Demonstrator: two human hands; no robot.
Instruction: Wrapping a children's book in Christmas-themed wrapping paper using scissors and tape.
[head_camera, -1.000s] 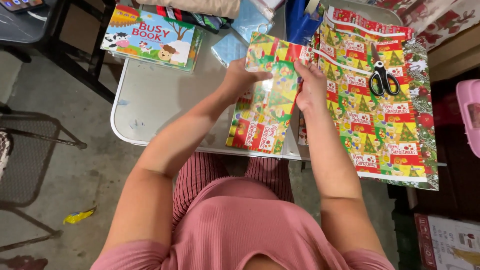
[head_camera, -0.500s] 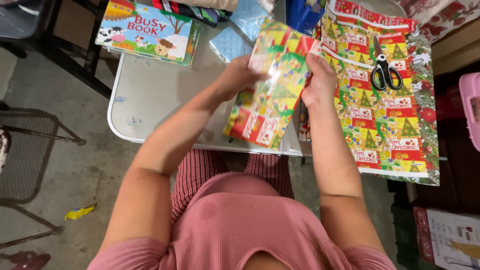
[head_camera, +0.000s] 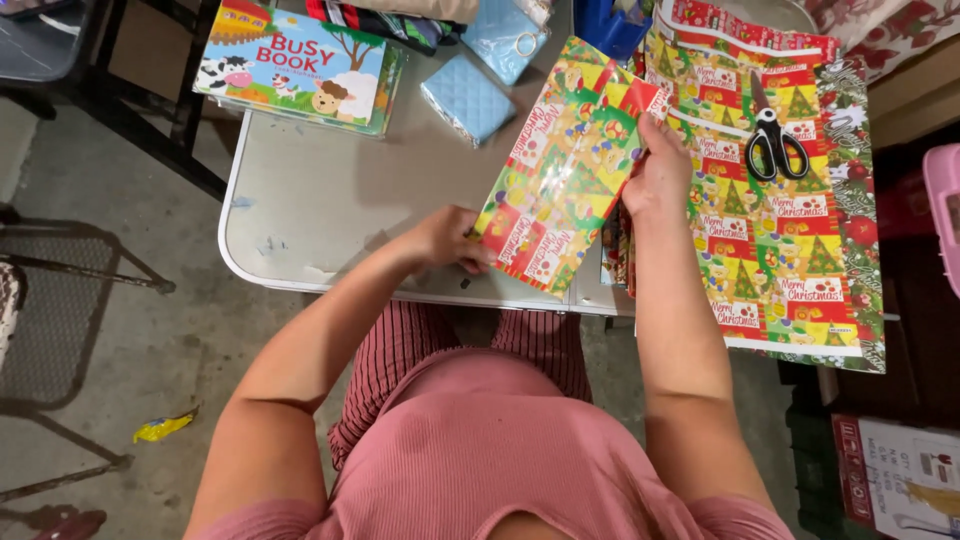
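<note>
Both the left hand (head_camera: 447, 238) and right hand (head_camera: 657, 178) pinch a wrapped package (head_camera: 562, 170) tilted over the table (head_camera: 330, 200) edge, where loose paper could slip or tear.

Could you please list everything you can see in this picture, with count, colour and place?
wrapped parcel: one, multicoloured festive paper, table middle, tilted between both hands
wrapping paper sheet: one, red, green and yellow, table right
scissors: one, black, on the sheet
picture book: one, colourful, table's far left
quilted pouch: one, light blue, beside the book
table: one, grey
metal chair: one, dark, floor left
left hand: at the parcel's lower corner
right hand: grips the parcel's right edge
</note>
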